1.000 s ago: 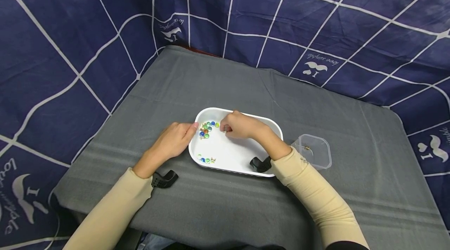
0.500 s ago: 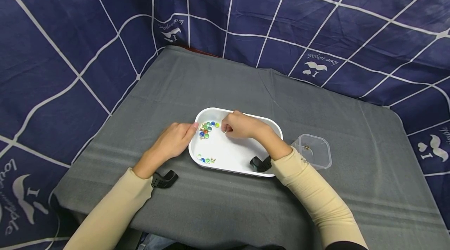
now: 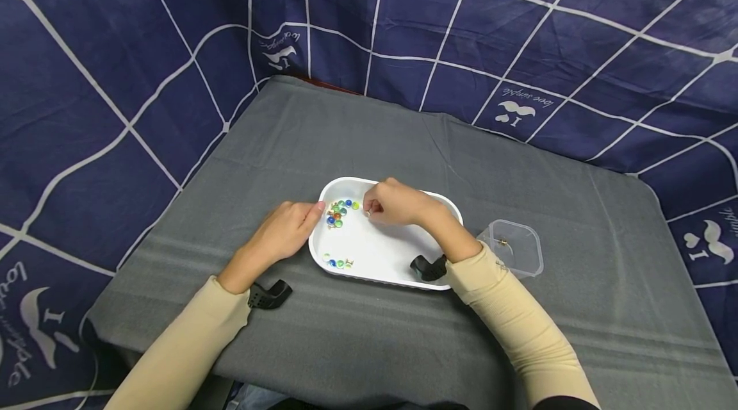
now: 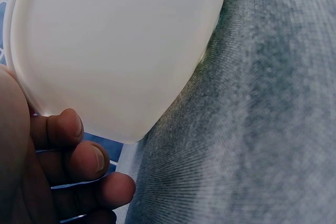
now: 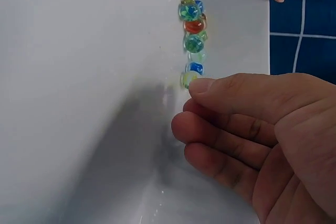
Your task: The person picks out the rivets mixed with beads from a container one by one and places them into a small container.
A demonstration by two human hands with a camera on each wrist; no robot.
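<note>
- Near-left corner of the white tray [image 3: 392, 256]: a short row of glass marbles [image 3: 340, 263]; the tray lies toward the near edge of the grey-covered surface [image 3: 357, 128].
- Right end of the tray: a clear box [image 3: 527, 253] just beside it, with a small gold-coloured piece [image 3: 503, 242] inside.
- Left end: the left hand [image 3: 286, 229] grips the rim, fingers curled outside the wall.
- Far-left corner: a marble cluster [image 3: 337, 216].
- Beside this cluster: the right hand [image 3: 398, 203] pinches a glinting bit [image 3: 369, 213], too small to identify.
- Beyond the surface's far edge: a blue curtain [image 3: 461, 32] with white lines.
</note>
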